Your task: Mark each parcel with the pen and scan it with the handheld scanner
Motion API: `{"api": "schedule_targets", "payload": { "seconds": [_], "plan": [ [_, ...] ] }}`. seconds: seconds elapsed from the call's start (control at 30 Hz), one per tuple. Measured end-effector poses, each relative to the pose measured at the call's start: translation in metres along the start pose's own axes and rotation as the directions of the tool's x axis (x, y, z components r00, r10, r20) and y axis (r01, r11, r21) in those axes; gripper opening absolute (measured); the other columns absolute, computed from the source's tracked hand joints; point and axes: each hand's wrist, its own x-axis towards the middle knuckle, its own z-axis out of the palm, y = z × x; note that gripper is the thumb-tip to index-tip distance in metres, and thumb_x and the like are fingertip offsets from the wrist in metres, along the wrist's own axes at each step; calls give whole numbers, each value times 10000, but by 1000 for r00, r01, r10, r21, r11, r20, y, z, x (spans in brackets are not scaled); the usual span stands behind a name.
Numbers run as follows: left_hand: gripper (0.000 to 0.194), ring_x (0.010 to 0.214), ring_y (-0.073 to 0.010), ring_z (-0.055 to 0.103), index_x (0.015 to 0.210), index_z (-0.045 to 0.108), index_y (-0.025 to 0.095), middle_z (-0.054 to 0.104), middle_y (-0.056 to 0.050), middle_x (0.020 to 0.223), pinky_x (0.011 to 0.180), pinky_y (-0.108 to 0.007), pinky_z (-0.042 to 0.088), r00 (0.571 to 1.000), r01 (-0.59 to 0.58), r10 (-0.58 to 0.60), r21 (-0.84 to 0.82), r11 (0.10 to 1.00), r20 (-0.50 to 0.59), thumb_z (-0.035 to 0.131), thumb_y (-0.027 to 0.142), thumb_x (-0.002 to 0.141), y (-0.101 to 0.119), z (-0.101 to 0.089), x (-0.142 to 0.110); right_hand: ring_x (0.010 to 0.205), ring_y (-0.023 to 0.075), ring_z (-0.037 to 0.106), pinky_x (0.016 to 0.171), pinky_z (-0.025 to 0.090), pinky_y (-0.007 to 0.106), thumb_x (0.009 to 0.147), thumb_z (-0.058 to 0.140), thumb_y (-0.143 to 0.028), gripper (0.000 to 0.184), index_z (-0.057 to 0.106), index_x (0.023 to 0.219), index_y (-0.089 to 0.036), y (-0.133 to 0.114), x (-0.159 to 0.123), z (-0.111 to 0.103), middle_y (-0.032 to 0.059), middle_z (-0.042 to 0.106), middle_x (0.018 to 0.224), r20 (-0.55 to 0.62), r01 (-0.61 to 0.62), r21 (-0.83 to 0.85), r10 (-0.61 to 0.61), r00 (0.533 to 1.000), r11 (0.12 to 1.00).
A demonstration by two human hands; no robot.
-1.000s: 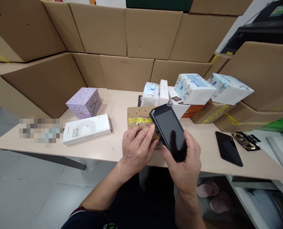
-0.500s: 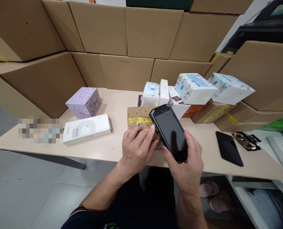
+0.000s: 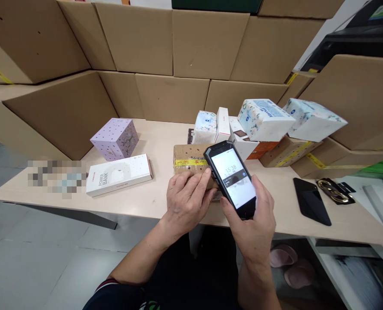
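My right hand (image 3: 252,219) is wrapped round a black rugged phone (image 3: 233,178), tilted with its screen facing me. The lit screen reads 15:38 over a dark notification band. Just left of it, a small cardboard box (image 3: 189,153) with yellow tape sits on the table. My left hand (image 3: 188,193) is closed over the near side of this box, its fingers bent and close together. One left fingertip touches the phone's left edge. My left fingers hide much of the box's near part.
A lilac box (image 3: 115,137) and a white power bank box (image 3: 118,174) stand to the left. Tissue packs (image 3: 265,118) and small boxes crowd the back right. A dark flat device (image 3: 311,201) lies right. Large cartons (image 3: 172,99) wall the table's (image 3: 159,133) back.
The phone's screen was dark and is now lit, showing the time. Both hands, the phone and the cardboard box keep almost the same positions.
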Motion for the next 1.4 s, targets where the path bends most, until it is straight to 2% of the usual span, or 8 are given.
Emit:
{"api": "schedule_targets", "payload": {
  "seconds": [0.2, 0.5, 0.73, 0.9, 1.07, 1.2, 1.4],
  "plan": [
    [453, 970, -245, 621, 1265, 623, 88, 756, -92, 1028, 859, -369, 460, 1000, -3, 3, -2, 1000, -11, 715, 275, 863, 0, 1, 0, 1294, 327, 544, 1026, 491, 533, 850, 723, -404, 765, 384, 1511, -225, 0, 0, -1, 167, 574, 1388, 10, -14, -2, 14, 1000, 1000],
    [441, 978, -240, 630, 1268, 619, 106, 758, -81, 1024, 860, -363, 460, 1000, 2, -1, 11, 1000, -7, 704, 289, 877, 0, 0, 1, 1293, 320, 544, 1038, 487, 527, 815, 765, -367, 803, 390, 1512, -227, 2, -2, 0, 157, 567, 1399, -8, -17, 54, 18, 1000, 998],
    [446, 976, -240, 622, 1278, 617, 114, 755, -81, 1016, 855, -368, 455, 1000, -7, 7, 23, 1000, -1, 697, 300, 881, 0, 0, 0, 1283, 324, 561, 1044, 482, 542, 793, 779, -397, 812, 417, 1497, -223, 15, -6, -6, 146, 577, 1402, -54, -107, 51, 109, 993, 993],
    [446, 977, -251, 610, 1266, 626, 101, 755, -83, 1023, 857, -374, 449, 1000, -13, 13, 25, 1000, 3, 706, 295, 873, 0, 0, 1, 1288, 328, 565, 1071, 457, 531, 766, 778, -481, 829, 468, 1468, -167, 34, -10, -16, 169, 583, 1405, -153, -254, 0, 251, 956, 967],
    [452, 981, -246, 613, 1292, 610, 114, 753, -81, 1027, 852, -372, 450, 1000, -8, 8, 17, 1000, 6, 691, 287, 882, 0, 1, 0, 1297, 362, 559, 1080, 439, 548, 777, 726, -562, 843, 473, 1471, -155, 63, -16, -33, 180, 584, 1414, -208, -425, -164, 390, 897, 890],
    [440, 967, -248, 616, 1274, 617, 104, 755, -82, 1030, 849, -379, 456, 1000, -12, 12, 15, 1000, 10, 692, 287, 882, 0, 1, 0, 1244, 401, 588, 1047, 458, 565, 766, 707, -572, 832, 515, 1433, -114, 99, -25, -44, 230, 621, 1348, -254, -436, -334, 366, 895, 836],
    [355, 980, -248, 624, 1191, 666, 135, 758, -74, 1077, 863, -385, 469, 1000, -19, 19, 4, 1000, 6, 713, 264, 864, 0, 1, 1, 1118, 437, 633, 980, 459, 586, 744, 625, -635, 866, 571, 1366, -34, 147, -36, -49, 288, 672, 1207, -216, -419, -458, 359, 908, 784]
  ]
}}
